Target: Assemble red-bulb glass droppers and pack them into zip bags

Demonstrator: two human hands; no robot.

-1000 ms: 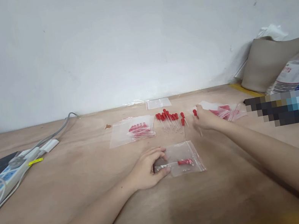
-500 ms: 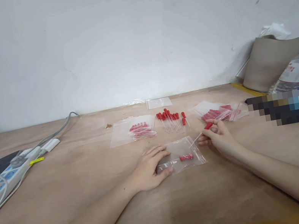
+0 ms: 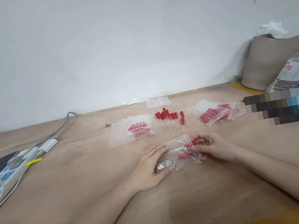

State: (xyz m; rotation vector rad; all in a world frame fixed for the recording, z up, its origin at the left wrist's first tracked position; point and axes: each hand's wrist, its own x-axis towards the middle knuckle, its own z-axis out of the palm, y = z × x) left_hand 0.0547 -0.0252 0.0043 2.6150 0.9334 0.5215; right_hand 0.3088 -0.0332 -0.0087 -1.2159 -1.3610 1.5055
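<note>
A small clear zip bag (image 3: 178,152) lies on the wooden table in front of me with a red-capped dropper inside. My left hand (image 3: 147,167) pinches the bag's left end between thumb and fingers. My right hand (image 3: 212,146) is closed at the bag's right opening, holding a second red-capped dropper (image 3: 189,144) that is partly inside the bag. Behind the bag a row of several loose red-capped droppers (image 3: 170,118) lies on the table.
A filled zip bag (image 3: 132,129) lies back left, more filled bags (image 3: 216,112) back right, and an empty bag (image 3: 158,102) by the wall. A power strip with cables (image 3: 14,165) sits at the left. A grey bag (image 3: 270,58) and water bottles (image 3: 295,69) stand at the right.
My right hand took a dropper from the loose row, drew it back toward me, and now pushes it into the open bag. My left hand stayed on the bag.
</note>
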